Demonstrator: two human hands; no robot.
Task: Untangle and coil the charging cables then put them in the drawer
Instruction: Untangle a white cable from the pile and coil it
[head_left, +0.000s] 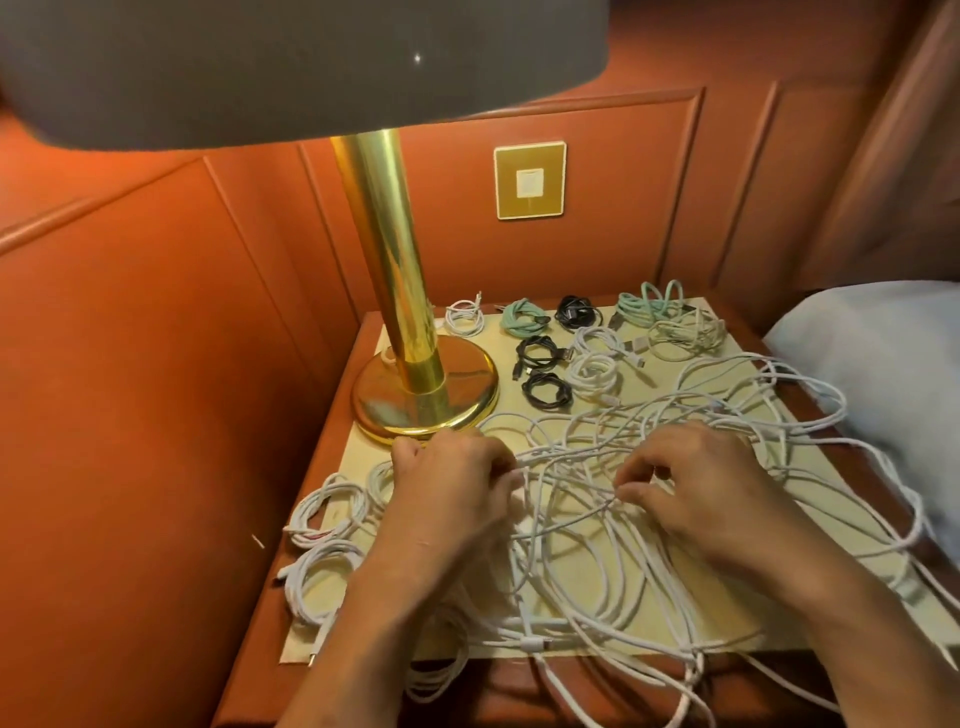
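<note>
Forearms are reaching in from the bottom edge of the head view, over loops of the white cable tangle (597, 545) that are hanging off the front of the bedside table (753, 618). The tangle is sprawling across most of the pale tabletop. The left hand (452, 488) is curling its fingers and pinching a strand at the tangle's left side. The right hand (711, 488) is pinching another strand between thumb and forefinger near the middle, its other fingers bent. Two coiled white cables (327, 512) are lying just left of the left hand. More coiled cables (540, 353), black, mint and white, are sitting at the back beside the brass lamp base (426, 395). A pillow (883, 364) is lying to the right.
</note>
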